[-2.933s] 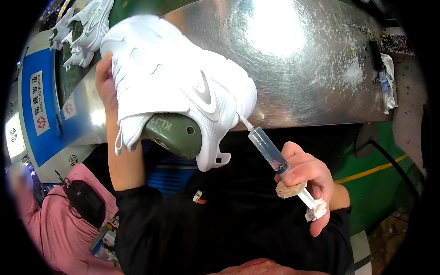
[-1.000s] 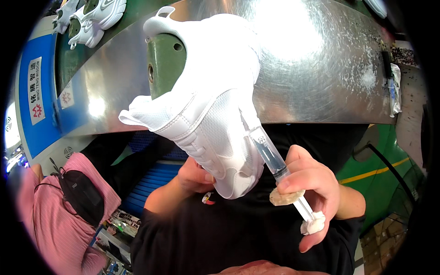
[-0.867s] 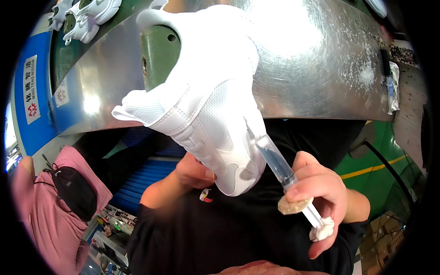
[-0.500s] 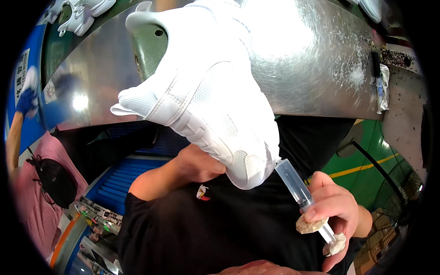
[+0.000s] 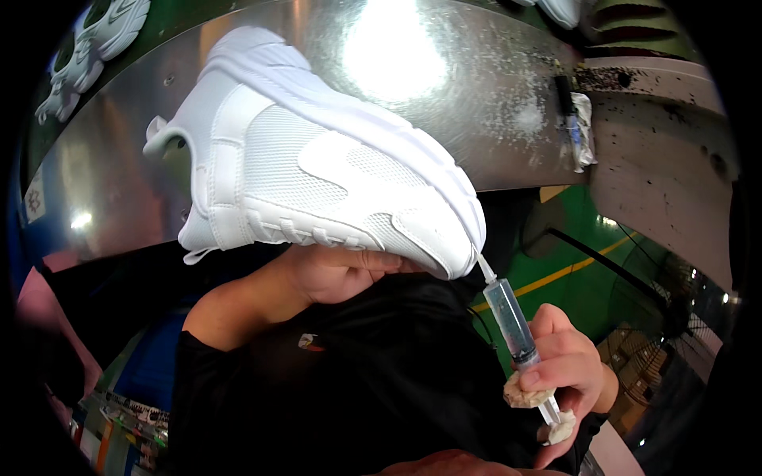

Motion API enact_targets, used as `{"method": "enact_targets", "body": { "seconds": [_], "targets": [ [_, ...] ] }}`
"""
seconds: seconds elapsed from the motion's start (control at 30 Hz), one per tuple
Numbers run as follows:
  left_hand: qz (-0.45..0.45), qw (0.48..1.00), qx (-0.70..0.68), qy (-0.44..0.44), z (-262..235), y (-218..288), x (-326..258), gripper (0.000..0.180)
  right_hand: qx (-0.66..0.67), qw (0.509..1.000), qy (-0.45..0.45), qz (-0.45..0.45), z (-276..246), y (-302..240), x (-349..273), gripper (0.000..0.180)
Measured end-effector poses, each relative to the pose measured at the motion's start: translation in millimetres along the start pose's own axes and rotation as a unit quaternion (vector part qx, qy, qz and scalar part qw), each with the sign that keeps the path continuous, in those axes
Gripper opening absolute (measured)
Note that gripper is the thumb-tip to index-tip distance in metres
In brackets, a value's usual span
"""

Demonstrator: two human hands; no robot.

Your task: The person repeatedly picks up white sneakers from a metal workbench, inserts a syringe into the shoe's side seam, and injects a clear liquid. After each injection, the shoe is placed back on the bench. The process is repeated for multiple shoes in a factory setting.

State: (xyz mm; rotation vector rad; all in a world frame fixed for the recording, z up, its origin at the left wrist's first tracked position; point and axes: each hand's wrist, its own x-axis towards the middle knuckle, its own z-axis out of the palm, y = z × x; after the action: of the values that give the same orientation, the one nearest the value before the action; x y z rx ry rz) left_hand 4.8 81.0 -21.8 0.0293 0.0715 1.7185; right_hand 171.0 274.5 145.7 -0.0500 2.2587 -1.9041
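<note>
One white shoe (image 5: pixel 317 159), gripped by left hand (image 5: pixel 337 274); one clear syringe (image 5: pixel 510 321), tip (image 5: pixel 486 267) at shoe's toe (image 5: pixel 452 250), grasped by right hand (image 5: pixel 570 361).

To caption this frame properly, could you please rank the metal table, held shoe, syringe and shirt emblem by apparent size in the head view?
1. Metal table
2. Held shoe
3. Syringe
4. Shirt emblem
</note>
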Motion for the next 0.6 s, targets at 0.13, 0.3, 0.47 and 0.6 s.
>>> {"method": "enact_targets", "body": {
  "seconds": [0.13, 0.3, 0.47, 0.6],
  "targets": [
    [-0.009, 1.0, 0.017, 0.015, -1, -1, 19, 0.041, -0.052, 0.998, 0.036, -0.012, 6, 2, -6, 0.079],
    [-0.005, 0.999, 0.049, 0.012, -4, -2, 34, 0.042, -0.107, 0.99, 0.076, -0.044, 15, 13, -1, 0.075],
    [0.003, 0.999, 0.02, 0.027, 7, 1, 44, 0.035, -0.158, 0.981, 0.091, -0.072, 23, 19, 8, 0.068],
    [-0.004, 0.999, 0.025, 0.041, 10, 2, 45, 0.033, -0.233, 0.957, 0.138, -0.104, 32, 26, 14, 0.063]
  ]
}}
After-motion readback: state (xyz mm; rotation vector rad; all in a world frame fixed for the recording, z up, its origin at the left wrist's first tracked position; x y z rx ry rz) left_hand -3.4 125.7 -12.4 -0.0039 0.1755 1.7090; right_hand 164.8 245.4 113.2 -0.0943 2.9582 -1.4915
